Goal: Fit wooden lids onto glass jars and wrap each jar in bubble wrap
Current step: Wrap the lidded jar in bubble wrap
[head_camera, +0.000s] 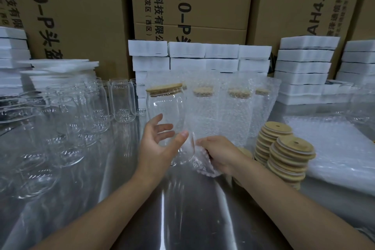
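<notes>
In the head view, your left hand (160, 144) holds the lidded jar (166, 111) upright over the middle of the worktop (182, 219). Your thumb is on the near wall and your fingers are spread round the far side, showing through the glass. The wooden lid (164, 87) sits on the jar's mouth. Your right hand (220, 153) is curled on a bubble wrap sheet (199, 165), pinching it just beside the jar's base.

The jar will probably feel rigid, smooth and a little slippery, and a knock against the steel could break it. Keep your hold round the mid-body rather than on the lid, which may only be pressed in and could lift off. The wrap looks light and limp, so it will likely sag unless you keep it taut against the glass as you roll.

Wrapped jars (203, 99) stand in a row toward the back edge. The lid stacks (290, 158) are near the right side, and the bare jars (121, 103) crowd the left side. You will want to turn the jar well apart from all of them.
</notes>
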Available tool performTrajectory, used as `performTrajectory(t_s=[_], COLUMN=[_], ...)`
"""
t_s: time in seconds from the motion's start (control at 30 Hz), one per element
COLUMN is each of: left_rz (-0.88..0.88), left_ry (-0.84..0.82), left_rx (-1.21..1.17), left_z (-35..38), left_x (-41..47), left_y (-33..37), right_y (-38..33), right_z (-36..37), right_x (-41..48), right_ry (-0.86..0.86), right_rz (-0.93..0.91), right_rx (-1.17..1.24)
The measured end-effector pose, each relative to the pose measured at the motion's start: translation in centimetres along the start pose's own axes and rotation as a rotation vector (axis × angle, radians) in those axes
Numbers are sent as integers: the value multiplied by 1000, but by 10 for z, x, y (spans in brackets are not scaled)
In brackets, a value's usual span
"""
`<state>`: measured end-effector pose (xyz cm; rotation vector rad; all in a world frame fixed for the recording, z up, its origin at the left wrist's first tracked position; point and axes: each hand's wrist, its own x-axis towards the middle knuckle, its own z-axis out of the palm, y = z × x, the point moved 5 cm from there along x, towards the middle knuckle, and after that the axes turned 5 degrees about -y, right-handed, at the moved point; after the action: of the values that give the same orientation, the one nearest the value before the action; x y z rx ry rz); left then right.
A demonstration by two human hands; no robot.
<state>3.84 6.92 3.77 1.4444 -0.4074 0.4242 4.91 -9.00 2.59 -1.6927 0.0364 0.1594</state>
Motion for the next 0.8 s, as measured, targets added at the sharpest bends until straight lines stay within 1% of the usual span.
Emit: performTrajectory(t_s=[0.07, 0.2, 0.3, 0.4, 0.5, 0.57, 0.7, 0.8], left_rz=[0, 6, 20, 26, 30, 30, 37, 37], left_ry=[9, 16, 18, -11, -42, -48, -24, -20], left_rx=[27, 77, 147, 200, 202, 183, 143, 119], left_z=[-2, -4, -5, -5, -4, -3, -2, -3], left_x=[2, 2, 2, 2, 1, 0, 0, 1], left_y=[-3, -7, -7, -8, -8, -7, -6, -5], right_y=[-1, -7, -12, -16, -19, -20, -20, -21], right_z=[1, 8, 11, 15, 20, 19, 16, 17], right_x=[-2, -5, -7, -12, -21, -24, -18, -17], right_ry=[-12, -22, 12, 57, 70, 58, 1, -101], right_rz=[-3, -105, -152, -210, -294, -336, -276, -249], right_rx=[16, -1, -36, -202, -407, -454, -394, -374])
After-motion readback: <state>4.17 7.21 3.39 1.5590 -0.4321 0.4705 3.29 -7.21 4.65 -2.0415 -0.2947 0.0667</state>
